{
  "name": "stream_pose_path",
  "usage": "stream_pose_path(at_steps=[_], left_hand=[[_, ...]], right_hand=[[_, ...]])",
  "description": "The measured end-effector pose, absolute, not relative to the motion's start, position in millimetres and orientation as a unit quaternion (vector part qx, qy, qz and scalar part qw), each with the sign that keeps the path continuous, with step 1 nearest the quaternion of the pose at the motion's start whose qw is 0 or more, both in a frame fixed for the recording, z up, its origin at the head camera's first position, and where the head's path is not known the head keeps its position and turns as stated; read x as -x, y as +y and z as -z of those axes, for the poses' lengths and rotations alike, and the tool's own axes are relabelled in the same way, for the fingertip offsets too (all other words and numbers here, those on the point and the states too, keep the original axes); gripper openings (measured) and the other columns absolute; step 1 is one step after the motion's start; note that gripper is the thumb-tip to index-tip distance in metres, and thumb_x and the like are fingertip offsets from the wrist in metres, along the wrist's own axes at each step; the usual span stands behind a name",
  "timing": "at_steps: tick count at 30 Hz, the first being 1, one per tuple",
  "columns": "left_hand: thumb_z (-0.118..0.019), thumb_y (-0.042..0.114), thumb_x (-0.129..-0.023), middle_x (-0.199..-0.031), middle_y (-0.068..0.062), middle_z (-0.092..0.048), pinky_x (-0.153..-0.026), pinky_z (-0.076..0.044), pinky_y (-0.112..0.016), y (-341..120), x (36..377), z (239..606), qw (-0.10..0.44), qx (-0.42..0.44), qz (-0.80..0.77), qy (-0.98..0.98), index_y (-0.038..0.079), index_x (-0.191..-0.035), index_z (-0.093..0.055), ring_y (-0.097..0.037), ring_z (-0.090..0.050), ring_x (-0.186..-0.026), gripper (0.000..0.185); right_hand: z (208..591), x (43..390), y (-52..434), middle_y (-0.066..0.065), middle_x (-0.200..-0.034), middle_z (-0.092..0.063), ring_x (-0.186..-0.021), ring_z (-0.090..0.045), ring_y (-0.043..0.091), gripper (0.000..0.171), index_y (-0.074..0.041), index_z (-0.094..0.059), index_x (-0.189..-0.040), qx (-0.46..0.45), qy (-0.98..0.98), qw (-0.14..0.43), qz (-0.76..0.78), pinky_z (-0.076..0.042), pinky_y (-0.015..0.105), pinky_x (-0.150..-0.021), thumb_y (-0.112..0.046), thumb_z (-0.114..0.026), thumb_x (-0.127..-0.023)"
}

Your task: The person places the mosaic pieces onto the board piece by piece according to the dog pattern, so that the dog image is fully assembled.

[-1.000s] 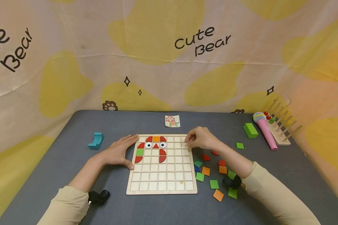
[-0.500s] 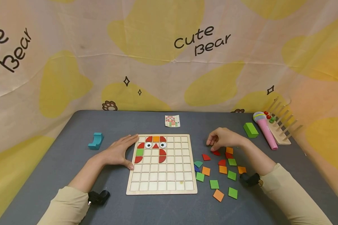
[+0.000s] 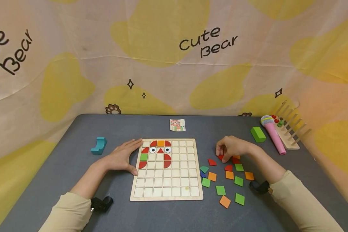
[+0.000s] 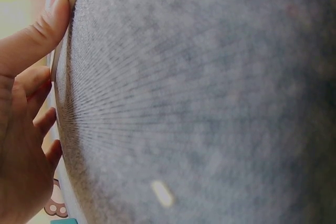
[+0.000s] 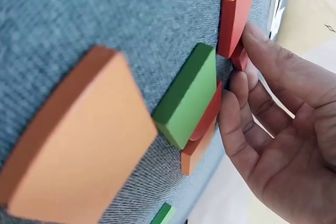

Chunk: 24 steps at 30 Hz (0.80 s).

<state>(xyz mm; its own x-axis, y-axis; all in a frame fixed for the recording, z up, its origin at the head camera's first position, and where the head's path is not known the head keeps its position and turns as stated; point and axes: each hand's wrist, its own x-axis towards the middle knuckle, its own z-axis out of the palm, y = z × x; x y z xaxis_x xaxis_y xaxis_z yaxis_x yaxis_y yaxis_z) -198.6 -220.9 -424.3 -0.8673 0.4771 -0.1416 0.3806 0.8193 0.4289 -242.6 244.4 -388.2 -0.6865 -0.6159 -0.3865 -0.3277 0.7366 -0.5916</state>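
- Wooden grid board (image 3: 167, 182) is sitting on the table (image 3: 174, 216), pattern staying the same, so nothing's getting added yet.
- Left hand (image 3: 121, 158) is resting spread along its left edge, holding nothing.
- Right hand (image 3: 233, 146) is now reaching into the loose tiles (image 3: 220, 190) instead of the board's right side, fingers curling in and pinching a red tile (image 3: 220, 157).
- Small card (image 3: 177, 125) is lying beyond the board, not budging.

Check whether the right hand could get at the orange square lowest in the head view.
Probably yes: the orange square lies uncovered, though the right hand seems to pinch a red piece.
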Motion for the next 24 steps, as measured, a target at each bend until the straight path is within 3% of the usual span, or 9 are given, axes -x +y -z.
stream_pose_path(at_steps=[7,13,24], left_hand=[[-0.089,0.058,-0.056,-0.164,-0.013,-0.026,-0.108,-0.023,-0.077,-220.5,198.3,424.3,0.124,-0.225,-0.198,0.946,0.009,-0.156,-0.029,-0.046,-0.022,-0.150,0.126],[-0.089,0.057,-0.057,-0.165,-0.014,-0.025,-0.108,-0.022,-0.077,-220.6,197.5,423.1,0.128,-0.222,-0.198,0.946,0.008,-0.156,-0.029,-0.046,-0.021,-0.150,0.126],[-0.089,0.057,-0.057,-0.165,-0.013,-0.024,-0.109,-0.021,-0.077,-220.2,198.0,422.3,0.135,-0.220,-0.199,0.945,0.009,-0.157,-0.027,-0.046,-0.020,-0.150,0.126]], right_hand=[[382.3,241.7,236.8,0.001,-0.075,-0.062,-0.067,-0.053,0.012,0.014,-0.009,-0.071,-0.085,0.258,0.894,0.284,0.232,-0.047,0.025,-0.062,-0.005,-0.082,-0.076],[374.8,241.9,217.9,0.001,-0.074,-0.064,-0.064,-0.054,0.013,0.010,-0.010,-0.070,-0.086,0.240,0.907,0.245,0.245,-0.046,0.026,-0.060,-0.007,-0.078,-0.081],[370.2,241.8,161.7,0.006,-0.081,-0.074,-0.068,-0.067,0.015,0.015,-0.004,-0.075,-0.098,0.249,0.889,0.175,0.341,-0.057,0.033,-0.069,-0.010,-0.075,-0.085]])
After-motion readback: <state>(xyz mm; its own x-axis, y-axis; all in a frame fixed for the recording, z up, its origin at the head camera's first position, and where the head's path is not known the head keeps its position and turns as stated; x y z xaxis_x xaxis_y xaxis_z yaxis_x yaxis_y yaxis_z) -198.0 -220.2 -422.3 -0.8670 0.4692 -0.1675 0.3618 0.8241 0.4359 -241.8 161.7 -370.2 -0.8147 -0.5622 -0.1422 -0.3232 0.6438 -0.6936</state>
